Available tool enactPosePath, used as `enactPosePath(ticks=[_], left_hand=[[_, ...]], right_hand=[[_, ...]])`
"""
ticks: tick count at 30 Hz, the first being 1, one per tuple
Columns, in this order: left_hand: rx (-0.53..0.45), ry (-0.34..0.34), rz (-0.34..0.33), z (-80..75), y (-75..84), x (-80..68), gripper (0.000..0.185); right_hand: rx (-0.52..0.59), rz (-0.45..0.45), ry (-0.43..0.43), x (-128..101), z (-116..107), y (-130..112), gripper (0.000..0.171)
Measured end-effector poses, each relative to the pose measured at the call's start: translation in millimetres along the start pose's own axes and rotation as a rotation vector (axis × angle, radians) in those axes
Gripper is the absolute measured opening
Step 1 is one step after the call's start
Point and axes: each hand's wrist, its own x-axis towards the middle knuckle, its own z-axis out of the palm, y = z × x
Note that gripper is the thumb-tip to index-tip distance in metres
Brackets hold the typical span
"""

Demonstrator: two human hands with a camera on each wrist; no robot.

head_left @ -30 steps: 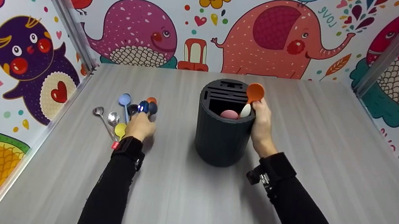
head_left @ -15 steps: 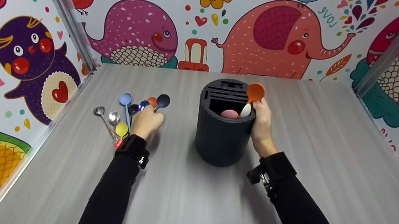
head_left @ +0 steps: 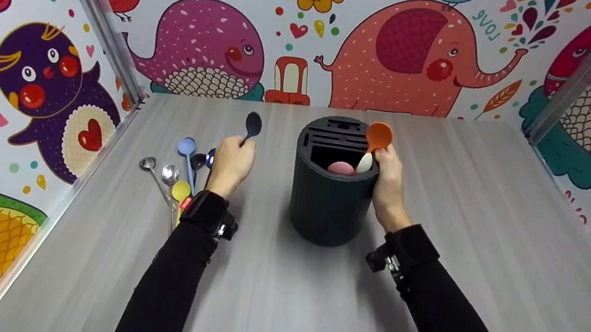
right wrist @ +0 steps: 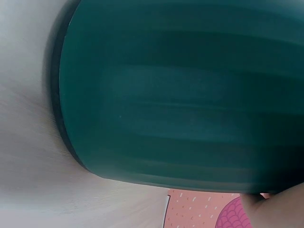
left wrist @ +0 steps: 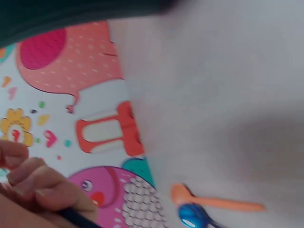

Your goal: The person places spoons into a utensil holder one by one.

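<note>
My left hand (head_left: 232,164) grips the handle of a dark navy spoon (head_left: 253,124), raised off the table with its bowl pointing up. In the left wrist view the curled fingers (left wrist: 42,190) wrap a dark handle (left wrist: 76,219). My right hand (head_left: 390,188) holds the right side of a dark green utensil holder (head_left: 328,209), which stands upright. An orange spoon (head_left: 379,135), a white utensil (head_left: 365,163) and a pink one (head_left: 340,168) stick up from the holder's front compartment. The right wrist view is mostly filled by the holder's wall (right wrist: 180,104).
Left of my left hand lie a light blue spoon (head_left: 186,147), a yellow spoon (head_left: 180,191), a silver spoon (head_left: 170,174) and a small metal ladle (head_left: 148,163). An orange spoon (left wrist: 228,203) and a shiny blue one (left wrist: 192,216) lie beside them. Printed walls bound the table.
My left hand has lifted the navy spoon from the pile, moving up and right and turning its bowl upward. The right hand and the utensil holder have stayed in place.
</note>
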Motion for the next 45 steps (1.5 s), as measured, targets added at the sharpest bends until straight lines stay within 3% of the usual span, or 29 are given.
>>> enactPosePath(ticks=[5,14,22,32,45], left_hand=[[-0.182,0.017,0.053,-2.8,25.8,-3.7,0.042],[-0.527,-0.043,0.131,-7.5,68.7,-13.2,0.047],[-0.912,-0.126,0.226,-13.1,113.8,-13.8,0.047],[-0.995,-0.166,0.325,-13.9,148.6,-22.5,0.050],[-1.055,-0.263,0.316,10.8,175.2,-31.3,0.049]], right_hand=[[0.007,0.002,0.000,0,0,0,0.017],[0.005,0.004,-0.011,-1,-1,-1,0.020],[0.020,-0.005,-0.003,2,-2,0,0.024],[0.033,0.001,-0.023,-1,-1,0,0.022],[0.042,0.003,-0.018,0,0,0,0.022]])
